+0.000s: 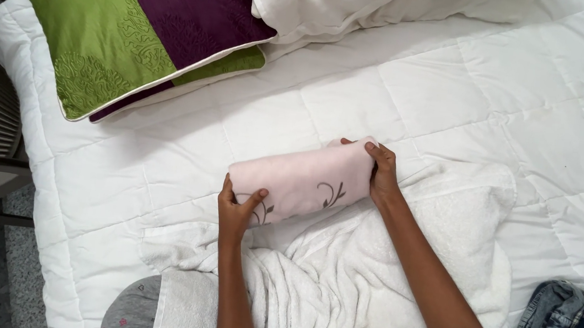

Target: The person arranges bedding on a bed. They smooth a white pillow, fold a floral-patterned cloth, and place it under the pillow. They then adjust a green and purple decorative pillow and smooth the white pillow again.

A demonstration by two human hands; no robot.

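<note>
Folding step, nearly closed: left hand (235,212) and right hand (381,171) each grip an end of the pink folded cloth (301,179) on the white bed (457,80), fingers curled around it; next, I judge, press flat.

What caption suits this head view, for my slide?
Both hands, left hand and right hand, grip a rolled pink towel on a white bed.

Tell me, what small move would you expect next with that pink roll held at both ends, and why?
Probably setting the pink rolled cloth down on the white quilt and letting go. The left hand and right hand each grip one end, the roll looks tight and finished, and it sits just above the rumpled white towel, with bare quilt beside it.
</note>
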